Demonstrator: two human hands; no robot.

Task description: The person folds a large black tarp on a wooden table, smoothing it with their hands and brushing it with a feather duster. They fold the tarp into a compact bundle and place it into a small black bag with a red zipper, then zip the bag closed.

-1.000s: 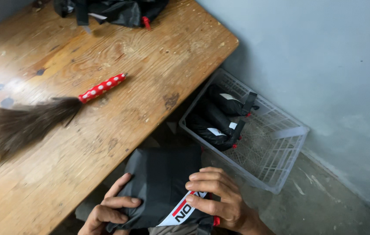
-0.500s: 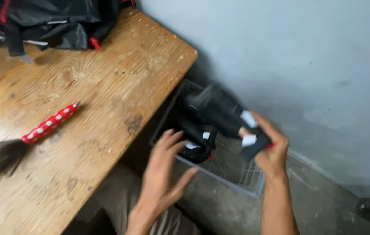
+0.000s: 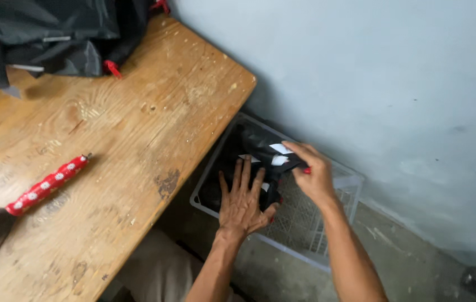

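Head view: both hands (image 3: 242, 202) (image 3: 314, 174) partly hide folded black garments (image 3: 260, 146) in basket (image 3: 327, 235).

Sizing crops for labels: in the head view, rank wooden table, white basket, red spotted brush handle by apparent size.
1. wooden table, by far the largest, running off frame.
2. white basket, partly hidden by both hands and the dark folded cloth; it sits lower, farther from the camera, so it looks smaller than it is.
3. red spotted brush handle, smallest.

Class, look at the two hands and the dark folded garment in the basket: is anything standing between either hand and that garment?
Nothing visible. The left hand lies flat on the dark garment in the white basket; the right hand grips its upper edge.
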